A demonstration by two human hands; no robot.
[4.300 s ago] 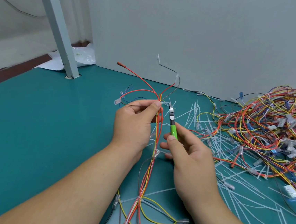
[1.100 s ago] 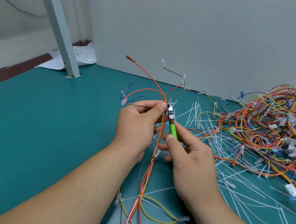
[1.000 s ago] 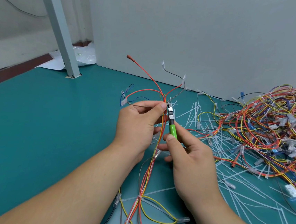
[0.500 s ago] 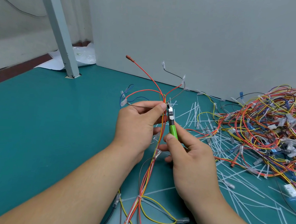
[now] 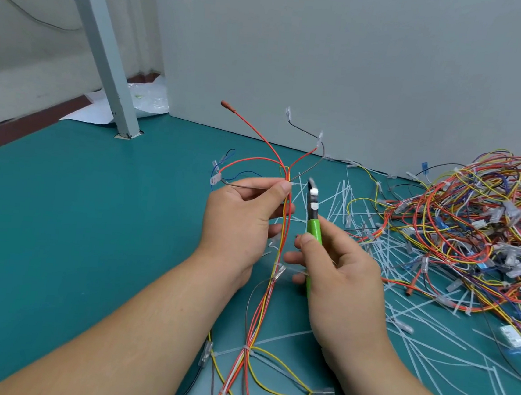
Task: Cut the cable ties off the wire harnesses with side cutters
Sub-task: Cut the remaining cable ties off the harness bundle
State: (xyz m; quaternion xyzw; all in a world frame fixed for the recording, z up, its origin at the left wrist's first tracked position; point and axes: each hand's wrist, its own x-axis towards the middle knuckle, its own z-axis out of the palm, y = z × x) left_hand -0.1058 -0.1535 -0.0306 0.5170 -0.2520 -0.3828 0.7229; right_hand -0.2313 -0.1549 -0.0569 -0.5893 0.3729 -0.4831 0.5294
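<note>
My left hand (image 5: pixel 241 217) pinches a wire harness (image 5: pixel 281 231) of red, orange and yellow wires between thumb and fingers, just below where its strands fan out. A small white cable tie (image 5: pixel 293 184) sticks out by my thumb tip. My right hand (image 5: pixel 340 281) grips green-handled side cutters (image 5: pixel 314 224), jaws pointing up, a short gap to the right of the harness. Lower down, another white tie (image 5: pixel 246 349) binds the bundle near the mat.
A large tangle of coloured harnesses (image 5: pixel 472 230) lies at the right. Cut white ties (image 5: pixel 401 306) litter the green mat (image 5: pixel 75 227). A grey wall panel (image 5: pixel 361 63) stands behind, and a grey post (image 5: pixel 106 64) rises at the far left.
The cutter jaws have pulled away to the right from the harness, where they were touching the tie at my left thumb. My left hand keeps its hold.
</note>
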